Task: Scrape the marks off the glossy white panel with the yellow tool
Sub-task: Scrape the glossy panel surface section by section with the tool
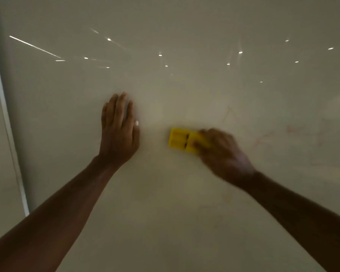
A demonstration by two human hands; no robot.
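Observation:
The glossy white panel (185,203) fills almost the whole view. My left hand (119,132) lies flat on it with the fingers together, holding nothing. To its right, my right hand (222,154) grips the yellow tool (182,140), a flat rectangular scraper pressed against the panel; hand and tool are motion-blurred. The tool's far end points left toward my left hand, a short gap apart. Faint reddish marks (267,136) show on the panel to the right of my right hand.
A pale vertical edge strip (6,118) bounds the panel on the left. Reflected ceiling lights (160,54) dot the upper part of the panel. More faint marks (227,112) sit above my right hand.

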